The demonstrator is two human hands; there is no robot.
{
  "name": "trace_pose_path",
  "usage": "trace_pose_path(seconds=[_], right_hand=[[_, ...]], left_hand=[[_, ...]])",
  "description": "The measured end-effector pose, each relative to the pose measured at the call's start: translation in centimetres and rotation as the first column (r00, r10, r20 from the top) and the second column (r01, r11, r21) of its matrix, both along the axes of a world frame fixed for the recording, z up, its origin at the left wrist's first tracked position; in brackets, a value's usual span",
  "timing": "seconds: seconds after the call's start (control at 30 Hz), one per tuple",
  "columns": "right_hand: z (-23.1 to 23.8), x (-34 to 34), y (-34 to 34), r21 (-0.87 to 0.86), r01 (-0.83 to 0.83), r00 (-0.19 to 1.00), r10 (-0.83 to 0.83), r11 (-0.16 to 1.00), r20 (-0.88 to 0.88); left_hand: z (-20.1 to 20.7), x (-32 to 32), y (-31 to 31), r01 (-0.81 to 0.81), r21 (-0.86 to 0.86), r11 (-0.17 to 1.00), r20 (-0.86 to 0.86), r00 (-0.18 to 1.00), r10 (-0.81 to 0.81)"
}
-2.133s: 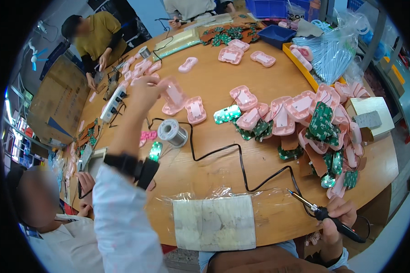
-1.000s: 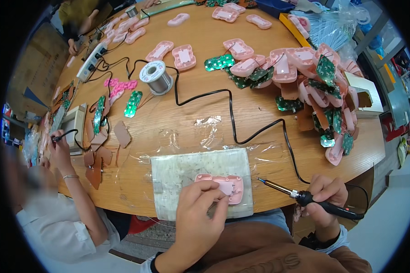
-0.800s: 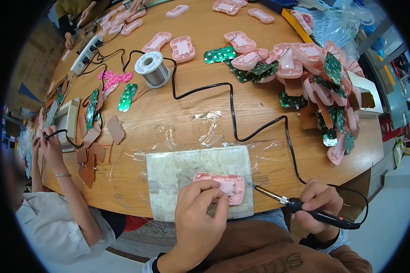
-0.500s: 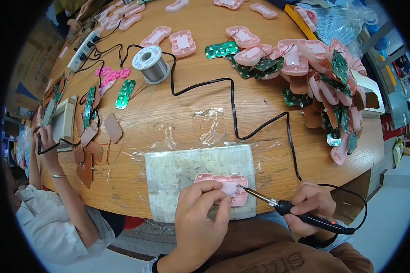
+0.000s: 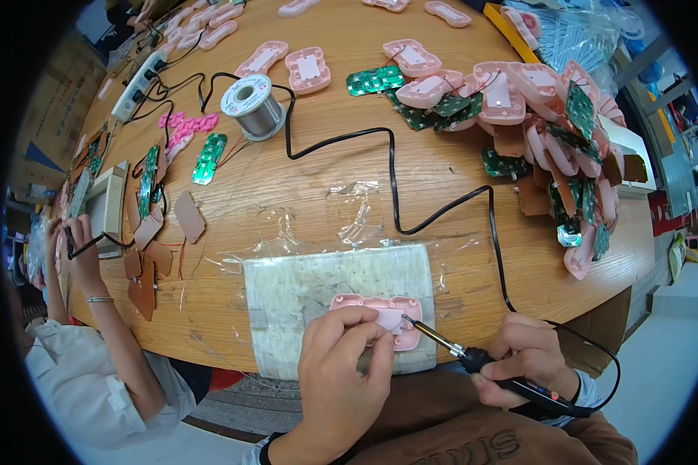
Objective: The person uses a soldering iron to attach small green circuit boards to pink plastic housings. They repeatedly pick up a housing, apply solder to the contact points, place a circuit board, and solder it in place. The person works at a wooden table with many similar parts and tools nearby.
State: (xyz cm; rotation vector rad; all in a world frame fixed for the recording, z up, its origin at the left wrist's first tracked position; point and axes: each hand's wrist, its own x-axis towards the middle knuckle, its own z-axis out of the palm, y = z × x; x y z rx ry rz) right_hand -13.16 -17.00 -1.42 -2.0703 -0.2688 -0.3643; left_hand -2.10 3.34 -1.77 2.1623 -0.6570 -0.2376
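Note:
A pink plastic housing (image 5: 380, 311) lies on a grey-white mat (image 5: 318, 287) taped to the near edge of the wooden table (image 5: 326, 178). My left hand (image 5: 341, 372) pinches the housing from the near side and holds it down. My right hand (image 5: 523, 364) grips a black soldering iron (image 5: 481, 363). Its metal tip touches the right end of the housing. The iron's black cord (image 5: 442, 209) winds away across the table toward a power strip (image 5: 136, 85).
A solder spool (image 5: 248, 105) stands at the back left. A heap of pink housings and green circuit boards (image 5: 543, 124) fills the right side. Brown pads and green boards (image 5: 163, 209) lie at the left, where another person's hands (image 5: 74, 240) work.
My left hand reached across the table, then came back with a pink housing onto the mat. My right hand has brought the iron's tip leftward to the housing.

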Motion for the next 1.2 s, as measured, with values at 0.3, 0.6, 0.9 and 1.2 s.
trace_pose_path(seconds=[0.3,0.6,0.9,1.2], right_hand=[[-0.6,-0.2,0.3,0.085,0.097,0.994,-0.101,0.992,0.046],[-0.4,-0.2,0.1,0.098,0.112,0.991,-0.118,0.989,0.056],[-0.5,-0.9,0.3,0.112,0.07,0.996,-0.075,0.991,0.041],[-0.5,-0.8,0.5,0.091,0.042,0.998,-0.045,0.995,0.035]], left_hand=[[-0.3,-0.3,-0.2,-0.033,-0.019,0.999,0.016,0.999,0.033],[-0.3,-0.2,-0.2,-0.018,-0.021,1.0,0.033,0.999,0.019],[0.2,0.1,0.6,0.055,-0.015,0.998,-0.002,0.998,-0.055],[-0.1,-0.2,0.2,0.031,0.0,1.0,0.04,0.999,-0.031]])
